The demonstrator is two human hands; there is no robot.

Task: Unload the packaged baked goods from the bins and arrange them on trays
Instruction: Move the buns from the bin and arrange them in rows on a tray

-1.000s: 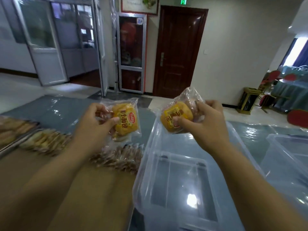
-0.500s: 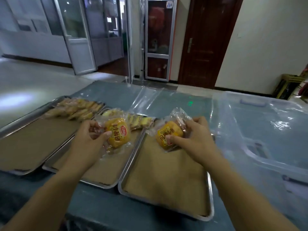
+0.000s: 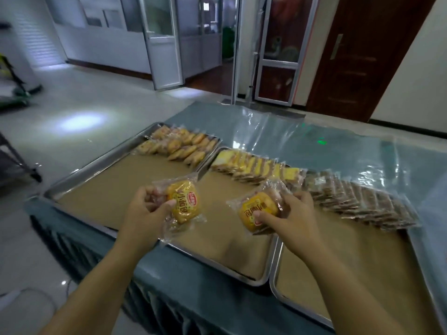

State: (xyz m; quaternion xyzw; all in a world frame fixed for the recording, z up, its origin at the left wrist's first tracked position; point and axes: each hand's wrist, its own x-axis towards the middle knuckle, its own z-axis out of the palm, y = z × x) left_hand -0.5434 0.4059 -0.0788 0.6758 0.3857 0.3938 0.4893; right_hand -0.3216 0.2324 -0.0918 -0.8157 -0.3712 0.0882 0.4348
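Left hand (image 3: pixel 145 213) pinches a bun packet (image 3: pixel 183 201), right hand (image 3: pixel 295 221) grips a second bun packet (image 3: pixel 258 211). Both hover over the middle tray (image 3: pixel 242 276), bare paper just under the fingers, cake row (image 3: pixel 261 170) just beyond.

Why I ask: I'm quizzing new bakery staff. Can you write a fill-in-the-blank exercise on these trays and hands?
1. On the blue-covered table stand ____ metal trays side by side.
2. The left hand and the right hand each grip ____ wrapped yellow bun.
3. The round golden pastries lie on the ____ tray.
4. The brown wrapped slices lie on the ____ tray.
Missing words: three; one; left; right.
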